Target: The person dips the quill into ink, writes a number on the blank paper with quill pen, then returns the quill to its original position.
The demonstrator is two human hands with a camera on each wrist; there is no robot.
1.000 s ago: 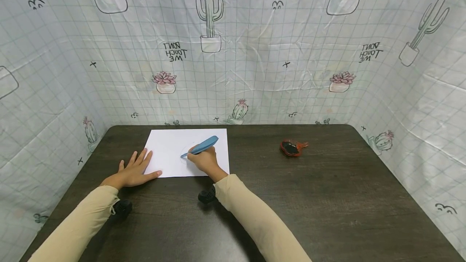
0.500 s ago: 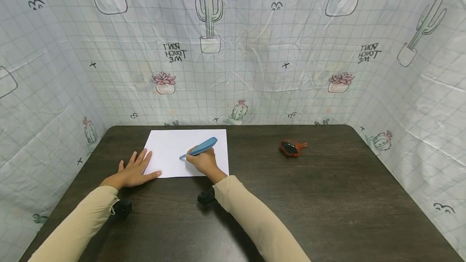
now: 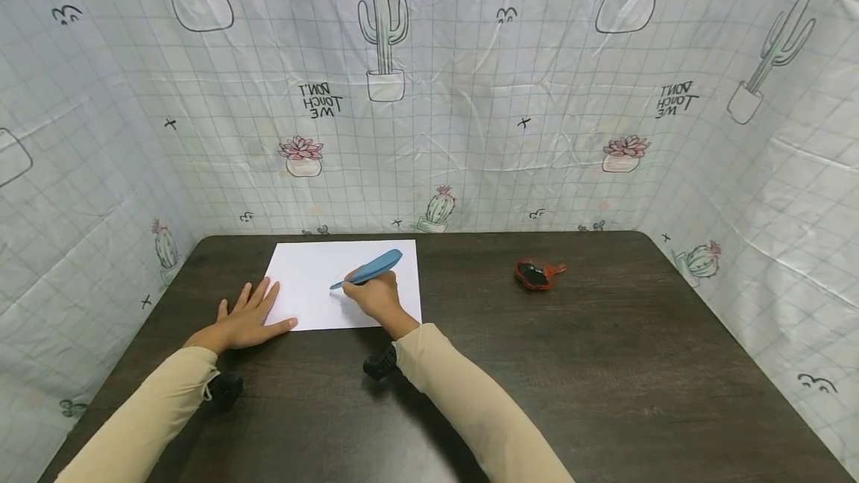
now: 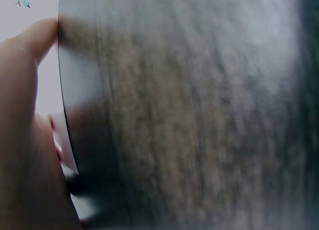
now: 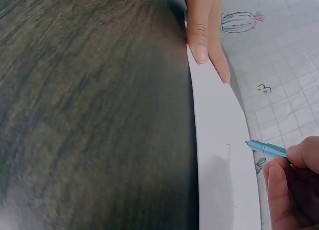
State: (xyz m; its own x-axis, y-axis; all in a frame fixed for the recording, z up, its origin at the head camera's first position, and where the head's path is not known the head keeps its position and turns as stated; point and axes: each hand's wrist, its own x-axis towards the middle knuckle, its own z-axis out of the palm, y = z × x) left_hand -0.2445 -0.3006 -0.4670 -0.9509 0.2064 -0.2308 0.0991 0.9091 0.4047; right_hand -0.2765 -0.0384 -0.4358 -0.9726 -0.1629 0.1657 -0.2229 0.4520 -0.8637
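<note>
A white sheet of paper (image 3: pixel 302 289) lies near the back left of the dark table, with faint thin lines drawn on it. My right hand (image 3: pixel 377 297) pinches a blue pen (image 3: pixel 376 267) with a broad, feather-like top. In the right wrist view the pen (image 5: pixel 269 149) points its dark tip at the paper (image 5: pixel 214 115); whether it touches the surface I cannot tell. With fingers spread, my left hand (image 3: pixel 244 319) rests over the paper's left edge. Its thumb lies at the near edge, as the left wrist view also shows the thumb (image 4: pixel 40 38) there.
An orange-red and black object (image 3: pixel 537 274), its kind unclear, lies on the table (image 3: pixel 604 364) to the right of the paper. A white cloth (image 3: pixel 483 110) printed with cacti hangs behind and along both sides. Black devices (image 3: pixel 380 362) sit at both wrists.
The pen tip has shifted slightly left over the paper, and the right hand still pinches the pen. My left hand keeps its place. The whole head view has drifted slightly.
</note>
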